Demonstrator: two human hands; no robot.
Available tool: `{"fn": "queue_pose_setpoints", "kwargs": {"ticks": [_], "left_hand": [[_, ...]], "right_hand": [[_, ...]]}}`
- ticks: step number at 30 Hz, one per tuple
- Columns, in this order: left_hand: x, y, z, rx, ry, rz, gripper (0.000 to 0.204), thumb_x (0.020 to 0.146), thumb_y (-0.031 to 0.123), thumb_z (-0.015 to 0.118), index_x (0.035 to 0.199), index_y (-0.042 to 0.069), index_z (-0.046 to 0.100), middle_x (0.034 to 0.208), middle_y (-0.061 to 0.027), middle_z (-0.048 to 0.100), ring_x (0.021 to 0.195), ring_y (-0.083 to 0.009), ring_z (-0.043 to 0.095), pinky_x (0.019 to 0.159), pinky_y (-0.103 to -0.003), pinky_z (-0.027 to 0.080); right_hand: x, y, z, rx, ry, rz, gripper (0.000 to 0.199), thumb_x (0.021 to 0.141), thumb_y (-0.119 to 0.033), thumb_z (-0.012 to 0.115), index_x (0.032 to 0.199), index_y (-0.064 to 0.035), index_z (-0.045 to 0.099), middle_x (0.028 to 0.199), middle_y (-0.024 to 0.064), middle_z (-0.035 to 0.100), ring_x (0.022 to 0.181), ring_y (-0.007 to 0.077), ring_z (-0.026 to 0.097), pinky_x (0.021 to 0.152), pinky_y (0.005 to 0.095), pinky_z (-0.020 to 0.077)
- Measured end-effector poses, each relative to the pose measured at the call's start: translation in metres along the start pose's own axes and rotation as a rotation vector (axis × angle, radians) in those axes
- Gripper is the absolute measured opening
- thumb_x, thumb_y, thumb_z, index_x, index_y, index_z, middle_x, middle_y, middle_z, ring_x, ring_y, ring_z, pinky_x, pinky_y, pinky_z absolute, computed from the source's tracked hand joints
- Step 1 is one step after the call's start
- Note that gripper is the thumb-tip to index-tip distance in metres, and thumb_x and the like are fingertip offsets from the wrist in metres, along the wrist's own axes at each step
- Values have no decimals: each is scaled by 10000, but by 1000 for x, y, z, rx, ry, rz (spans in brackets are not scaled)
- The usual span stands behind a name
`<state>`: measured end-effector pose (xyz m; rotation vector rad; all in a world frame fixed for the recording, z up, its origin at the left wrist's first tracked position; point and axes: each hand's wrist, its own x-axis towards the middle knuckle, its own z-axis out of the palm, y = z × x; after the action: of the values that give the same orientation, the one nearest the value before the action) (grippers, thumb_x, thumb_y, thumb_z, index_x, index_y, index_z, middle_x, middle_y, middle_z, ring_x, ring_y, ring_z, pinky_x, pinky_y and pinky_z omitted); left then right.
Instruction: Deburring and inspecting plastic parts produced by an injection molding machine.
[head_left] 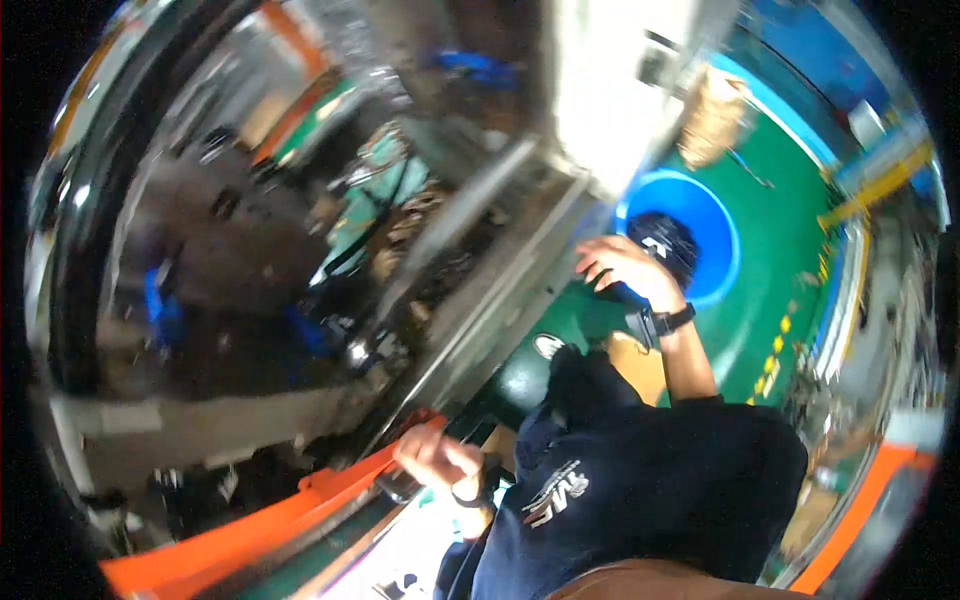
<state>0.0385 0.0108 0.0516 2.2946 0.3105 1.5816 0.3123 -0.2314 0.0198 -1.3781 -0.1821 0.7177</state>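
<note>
nearest is the person's dark navy shirt [640, 480], filling the bottom of the view. just left of it the left hand [440, 462] sits on the top end of an orange rail [270, 525]; its fingers [425, 448] are curled down over the rail's edge in what looks like a closed grip, though blur hides how tight it is. farther up, the right hand [625, 270], with a black band [668, 321] at the wrist, reaches over a dark rounded object [662, 243]. the fingers [598, 262] are bent and loosely spread, resting on or just above a dark edge; i cannot tell whether they hold anything. that dark object lies inside a blue round tub [715, 235] standing on the green floor [770, 300]. to the left a long grey metal frame [490, 270] runs diagonally, with smeared machinery behind it. beyond the tub, a tan woven bundle [712, 118] lies on the floor.
</note>
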Motion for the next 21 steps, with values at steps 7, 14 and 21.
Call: {"fn": "queue_pose_setpoints", "kwargs": {"ticks": [7, 14, 21], "left_hand": [[28, -25, 37, 6, 42, -169, 81, 811, 5, 565, 887, -13, 587, 857, -149, 592, 790, -292, 562, 727, -388, 460], [37, -36, 56, 141, 117, -452, 91, 819, -31, 548, 904, -19, 579, 916, -152, 581, 853, -278, 560, 794, -383, 450], [33, -46, 73, 215, 100, -559, 78, 851, 45, 576, 915, 2, 584, 926, -163, 600, 866, -306, 579, 803, -390, 467]], "right_hand": [[170, -136, 227, 13, -643, -84, 418, 927, -332, 619, 1219, -39, 558, 1033, 69, 623, 745, 140, 633, 575, 281, 534], [340, -133, 346, -624, -501, -642, 497, 831, -134, 617, 1285, 40, 516, 1087, 193, 659, 865, 244, 654, 741, 359, 513], [407, -109, 364, -917, -455, -702, 361, 849, -188, 621, 1153, 4, 593, 999, 221, 678, 963, 361, 653, 850, 448, 504]]}}
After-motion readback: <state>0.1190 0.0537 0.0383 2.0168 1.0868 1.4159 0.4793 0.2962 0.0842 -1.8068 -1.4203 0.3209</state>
